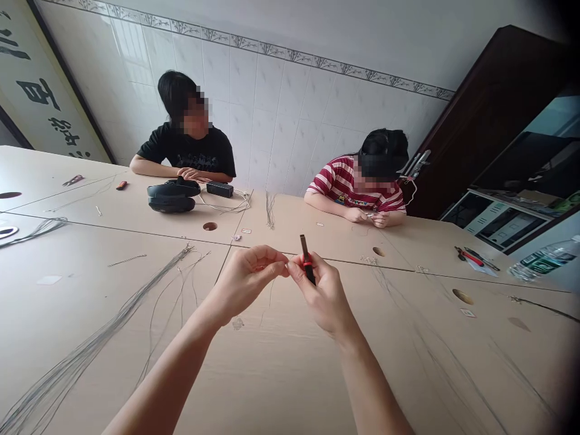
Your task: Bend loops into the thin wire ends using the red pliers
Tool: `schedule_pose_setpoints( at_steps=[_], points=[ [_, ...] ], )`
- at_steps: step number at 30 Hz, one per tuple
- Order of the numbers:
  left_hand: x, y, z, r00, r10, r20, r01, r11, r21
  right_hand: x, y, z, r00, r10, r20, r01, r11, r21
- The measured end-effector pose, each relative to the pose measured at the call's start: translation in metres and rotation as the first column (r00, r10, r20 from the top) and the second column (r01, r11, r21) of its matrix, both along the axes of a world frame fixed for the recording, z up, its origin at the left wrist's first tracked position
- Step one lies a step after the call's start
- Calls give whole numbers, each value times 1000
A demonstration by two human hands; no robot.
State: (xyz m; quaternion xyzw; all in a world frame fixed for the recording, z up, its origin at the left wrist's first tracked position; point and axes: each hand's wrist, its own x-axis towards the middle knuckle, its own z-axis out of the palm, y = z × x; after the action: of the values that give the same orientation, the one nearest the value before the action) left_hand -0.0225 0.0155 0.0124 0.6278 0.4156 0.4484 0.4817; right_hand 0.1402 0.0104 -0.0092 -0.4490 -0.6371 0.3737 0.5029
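Note:
Above the light wood table (272, 374), my left hand (247, 278) is closed, its thumb and fingers pinched on something too small to make out. My right hand (319, 290) meets it fingertip to fingertip and is wrapped round a dark tool with red parts (305, 251), whose narrow metal end points up and away. A thin thread hangs below the touching fingertips. To the left lies a long bundle of thin grey cords (136, 299) with small metal ends. Fainter cords (385, 278) are spread to the right.
Across the table sit a person in black (208, 151) and a person in red and white stripes (335, 181). A black headset (172, 196), a black box (220, 190), red-handled tools (466, 256) and a plastic bottle (546, 260) are on the table, which has round holes.

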Motion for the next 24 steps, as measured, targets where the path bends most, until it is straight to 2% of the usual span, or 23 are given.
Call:
schedule_pose_setpoints(
  at_steps=[4,9,24],
  points=[
    [1,0,0,1000,-9,-16,9,999,37,1,-1,2,1000,-2,10,2,1000,2],
    [1,1,-2,995,38,-93,-30,996,88,2,-2,3,999,28,-19,-28,999,-20],
    [3,-1,3,984,42,-175,-26,995,94,5,-5,8,997,66,-29,-68,995,-69]
  ],
)
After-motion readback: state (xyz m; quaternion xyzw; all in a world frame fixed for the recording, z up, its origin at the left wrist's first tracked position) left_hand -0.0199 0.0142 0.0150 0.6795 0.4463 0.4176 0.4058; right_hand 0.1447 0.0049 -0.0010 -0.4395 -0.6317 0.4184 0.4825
